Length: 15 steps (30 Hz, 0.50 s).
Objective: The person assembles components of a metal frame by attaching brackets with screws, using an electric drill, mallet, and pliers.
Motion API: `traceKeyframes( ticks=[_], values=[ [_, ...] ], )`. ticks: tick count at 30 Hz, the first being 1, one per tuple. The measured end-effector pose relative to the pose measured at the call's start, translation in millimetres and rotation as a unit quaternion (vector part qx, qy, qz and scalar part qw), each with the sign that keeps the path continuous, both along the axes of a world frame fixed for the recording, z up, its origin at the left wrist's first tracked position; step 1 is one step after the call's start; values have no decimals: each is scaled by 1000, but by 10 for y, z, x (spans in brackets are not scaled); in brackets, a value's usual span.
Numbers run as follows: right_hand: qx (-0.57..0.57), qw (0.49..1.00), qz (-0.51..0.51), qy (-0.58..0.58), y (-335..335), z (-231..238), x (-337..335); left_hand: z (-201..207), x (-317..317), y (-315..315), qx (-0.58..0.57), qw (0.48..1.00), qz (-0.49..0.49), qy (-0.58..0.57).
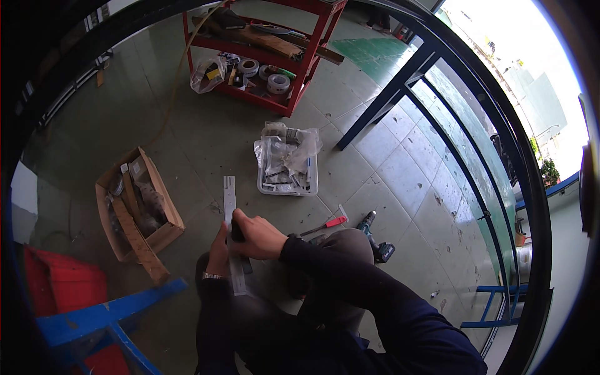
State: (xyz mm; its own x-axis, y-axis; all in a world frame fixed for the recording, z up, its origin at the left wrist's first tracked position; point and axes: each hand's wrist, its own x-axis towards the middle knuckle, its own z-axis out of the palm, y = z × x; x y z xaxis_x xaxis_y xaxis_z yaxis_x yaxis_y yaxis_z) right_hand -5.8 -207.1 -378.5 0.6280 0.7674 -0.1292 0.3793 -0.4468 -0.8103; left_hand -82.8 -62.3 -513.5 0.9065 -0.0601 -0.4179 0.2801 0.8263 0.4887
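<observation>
Upright in front of me, above my lap, is a long, narrow silver metal rail (230, 199) with small slots near its far end. My left hand (216, 255) is closed round its left side. My right hand (262, 239) comes from the right, its fingers curled round a small black object (237, 233) against the rail's face. The fingers hide most of that object, so its kind does not show. Another dark part shows below the right hand, beside the rail. Beyond the rail stands a white plastic bin (287, 192) with clear bags and metal parts.
A cordless drill (375, 240) and a red-handled tool (334, 222) lie right of my knee. An open cardboard box (167, 234) with wood strips stands left, near a blue metal frame (106, 315). A red shelf cart (250, 96) holds tape rolls. Dark railings (465, 144) stand right.
</observation>
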Motion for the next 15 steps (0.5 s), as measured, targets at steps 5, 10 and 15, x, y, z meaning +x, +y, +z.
traceKeyframes(
  ticks=[5, 10, 15],
  values=[
    [54, 959, -169, 220, -242, 186, 97, 402, 44, -198, -20, 999, -12, 26],
    [78, 920, -185, 337, -349, 297, 289, 449, 165, -335, 59, 997, 12, -40],
    [93, 907, -174, 371, -356, 210, 555, 548, 488, -507, 50, 990, 131, 10]
  ],
)
